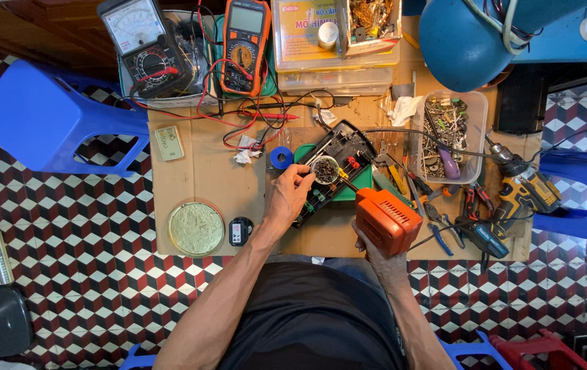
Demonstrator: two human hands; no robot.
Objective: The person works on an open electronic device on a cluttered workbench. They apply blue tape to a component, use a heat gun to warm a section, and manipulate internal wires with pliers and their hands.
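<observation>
A: Where is the black opened device (331, 168)?

B: It lies near the centre of the frame, on a green tray (362, 185) on the cardboard-covered table (204, 171). A small round cup of dark bits (325, 170) sits on top of it.

A: And the hands?

B: The left hand (290, 195) reaches to the cup, its fingertips pinched at the rim. The right hand (376, 250), lower and right of centre, grasps the orange soldering gun (388, 220).

A: How should the person work here?

B: Probably it is best to keep the cup steady with the left hand and bring the gun in slowly, clear of the red leads (238, 127). Pliers (437, 219) lie to the right, and two meters (244, 44) stand at the top.
</observation>
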